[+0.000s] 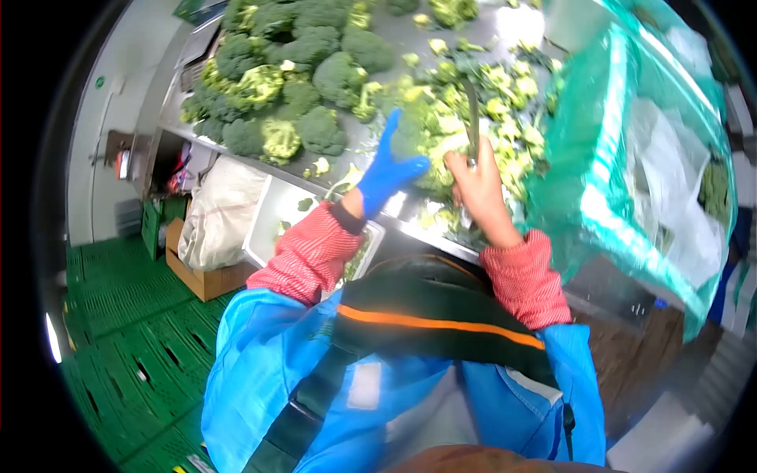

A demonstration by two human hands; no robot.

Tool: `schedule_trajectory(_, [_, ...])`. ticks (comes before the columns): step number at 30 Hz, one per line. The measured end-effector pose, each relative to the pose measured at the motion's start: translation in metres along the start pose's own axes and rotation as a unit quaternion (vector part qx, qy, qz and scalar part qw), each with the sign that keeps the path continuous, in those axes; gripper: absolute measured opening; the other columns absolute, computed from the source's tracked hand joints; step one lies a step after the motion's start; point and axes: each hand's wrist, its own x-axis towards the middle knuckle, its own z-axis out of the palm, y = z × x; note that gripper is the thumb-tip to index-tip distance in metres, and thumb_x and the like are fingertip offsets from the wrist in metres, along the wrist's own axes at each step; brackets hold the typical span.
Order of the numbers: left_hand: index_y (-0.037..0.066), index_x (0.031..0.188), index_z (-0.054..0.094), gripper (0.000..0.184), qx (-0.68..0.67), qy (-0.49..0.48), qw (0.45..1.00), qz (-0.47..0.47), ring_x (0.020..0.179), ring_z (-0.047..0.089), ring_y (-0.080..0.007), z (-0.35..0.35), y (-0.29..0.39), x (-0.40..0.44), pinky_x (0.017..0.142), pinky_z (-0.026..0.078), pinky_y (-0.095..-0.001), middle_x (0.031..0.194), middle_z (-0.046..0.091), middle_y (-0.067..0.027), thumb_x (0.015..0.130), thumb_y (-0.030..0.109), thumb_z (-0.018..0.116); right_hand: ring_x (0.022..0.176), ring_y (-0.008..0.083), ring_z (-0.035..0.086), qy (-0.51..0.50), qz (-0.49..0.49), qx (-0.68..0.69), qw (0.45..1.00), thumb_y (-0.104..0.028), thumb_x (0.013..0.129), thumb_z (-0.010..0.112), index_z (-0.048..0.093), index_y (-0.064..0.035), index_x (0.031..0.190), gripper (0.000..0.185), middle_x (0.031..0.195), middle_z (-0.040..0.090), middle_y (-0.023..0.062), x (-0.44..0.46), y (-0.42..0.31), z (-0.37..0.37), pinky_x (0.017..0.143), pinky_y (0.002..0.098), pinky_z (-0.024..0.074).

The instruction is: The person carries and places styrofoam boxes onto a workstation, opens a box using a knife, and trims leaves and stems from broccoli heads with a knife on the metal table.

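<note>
My left hand (386, 173), in a blue glove, has its thumb and fingers spread around a blurred green broccoli head (412, 130) over the metal table. My right hand (479, 189) is bare and closed around the handle of a knife (473, 118). The knife's dark, slightly curved blade points away from me, above a heap of pale broccoli stem pieces (516, 130). The handle is mostly hidden by my fingers. To the left of my gloved hand lies a pile of broccoli heads (303, 55).
On the right stands a bin lined with green plastic (583, 158), with clear film inside. A white tray (264, 217) with green scraps sits below the table's front edge. Left are a white sack (225, 213) in a cardboard box (206, 282) and green crates (142, 347).
</note>
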Motion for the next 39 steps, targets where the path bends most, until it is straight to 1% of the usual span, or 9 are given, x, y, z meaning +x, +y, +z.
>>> schedule_trajectory(8, [0.017, 0.147, 0.025, 0.071, -0.318, -0.103, 0.939, -0.077, 0.127, 0.044, -0.0332, -0.058, 0.041, 0.014, 0.095, 0.045, -0.0559, 0.141, 0.039, -0.0120, 0.088, 0.045, 0.055, 0.040, 0.0045, 0.040, -0.042, 0.048, 0.086, 0.994, -0.012, 0.097, 0.041, 0.049, 0.0052, 0.120, 0.030, 0.065, 0.056, 0.0046, 0.009, -0.022, -0.011, 0.036, 0.0197, 0.0348])
schedule_trajectory(10, [0.013, 0.140, 0.036, 0.059, -0.159, -0.120, 0.974, 0.106, 0.124, 0.046, -0.0305, -0.074, 0.075, 0.025, 0.097, 0.043, -0.0551, 0.138, 0.043, -0.0116, 0.091, 0.041, 0.052, 0.041, 0.0035, 0.040, -0.046, 0.020, 0.040, 0.998, -0.016, 0.098, 0.045, 0.049, 0.0026, 0.120, 0.030, 0.066, 0.056, 0.0038, 0.000, -0.024, -0.007, 0.036, 0.0186, 0.0336])
schedule_trajectory(13, [0.013, 0.136, 0.043, 0.055, -0.388, -0.033, 0.920, 0.032, 0.120, 0.049, -0.0261, -0.144, 0.117, 0.051, 0.101, 0.042, -0.0495, 0.131, 0.050, -0.0092, 0.090, 0.040, 0.057, 0.042, 0.0039, 0.040, -0.050, 0.023, 0.011, 0.998, -0.017, 0.097, 0.048, 0.053, 0.0000, 0.114, 0.025, 0.065, 0.053, 0.0014, -0.011, -0.002, -0.013, 0.037, 0.0189, 0.0321])
schedule_trajectory(16, [0.015, 0.141, 0.036, 0.077, -0.144, 0.124, 0.960, 0.206, 0.123, 0.046, -0.0342, -0.232, 0.134, 0.100, 0.101, 0.040, -0.0560, 0.136, 0.045, -0.0117, 0.080, 0.053, 0.065, 0.042, 0.0051, 0.040, -0.036, 0.020, -0.012, 0.999, -0.015, 0.096, 0.049, 0.056, -0.0018, 0.108, 0.019, 0.064, 0.052, 0.0000, -0.025, 0.020, -0.021, 0.037, 0.0202, 0.0309])
schedule_trajectory(19, [0.014, 0.144, 0.029, 0.088, -0.296, 0.216, 0.927, 0.085, 0.127, 0.041, -0.0400, -0.235, 0.175, 0.122, 0.100, 0.039, -0.0596, 0.144, 0.035, -0.0171, 0.077, 0.057, 0.067, 0.050, 0.0088, 0.047, -0.014, -0.027, -0.085, 0.996, -0.018, 0.095, 0.051, 0.058, -0.0040, 0.104, 0.018, 0.065, 0.053, 0.0001, -0.037, 0.039, -0.026, 0.044, 0.0251, 0.0375])
schedule_trajectory(21, [0.014, 0.144, 0.028, 0.079, -0.249, 0.312, 0.913, 0.088, 0.128, 0.041, -0.0382, -0.166, 0.182, 0.139, 0.102, 0.037, -0.0590, 0.146, 0.031, -0.0191, 0.083, 0.053, 0.062, 0.064, 0.0242, 0.060, -0.017, -0.027, -0.171, 0.985, -0.026, 0.092, 0.054, 0.059, -0.0060, 0.104, 0.023, 0.079, 0.063, 0.0128, -0.048, 0.036, -0.035, 0.059, 0.0344, 0.0470])
schedule_trajectory(27, [0.009, 0.142, 0.037, 0.052, -0.001, -0.165, 0.984, 0.069, 0.122, 0.051, -0.0218, 0.065, 0.165, 0.169, 0.100, 0.041, -0.0376, 0.133, 0.052, -0.0117, 0.097, 0.035, 0.044, 0.066, 0.0338, 0.063, -0.102, -0.073, -0.179, 0.976, -0.025, 0.091, 0.056, 0.058, -0.0050, 0.099, 0.022, 0.073, 0.063, 0.0170, -0.087, -0.001, -0.073, 0.060, 0.0412, 0.0480])
schedule_trajectory(32, [0.005, 0.136, 0.046, 0.044, 0.187, -0.423, 0.866, 0.191, 0.120, 0.052, -0.0178, 0.263, 0.146, 0.168, 0.098, 0.042, -0.0325, 0.129, 0.055, -0.0077, 0.095, 0.020, 0.054, 0.066, 0.0302, 0.064, -0.082, -0.116, -0.166, 0.976, -0.026, 0.088, 0.061, 0.058, -0.0051, 0.099, 0.024, 0.073, 0.063, 0.0145, -0.122, -0.019, -0.118, 0.060, 0.0396, 0.0488])
schedule_trajectory(39, [0.016, 0.124, 0.060, 0.039, 0.269, -0.413, 0.775, 0.396, 0.103, 0.062, -0.0241, 0.495, 0.105, 0.213, 0.094, 0.046, -0.0321, 0.113, 0.064, -0.0126, 0.085, 0.019, 0.066, 0.070, 0.0264, 0.061, -0.027, -0.014, -0.159, 0.987, -0.028, 0.084, 0.065, 0.061, -0.0041, 0.099, 0.028, 0.079, 0.061, 0.0126, -0.171, -0.026, -0.192, 0.061, 0.0366, 0.0478])
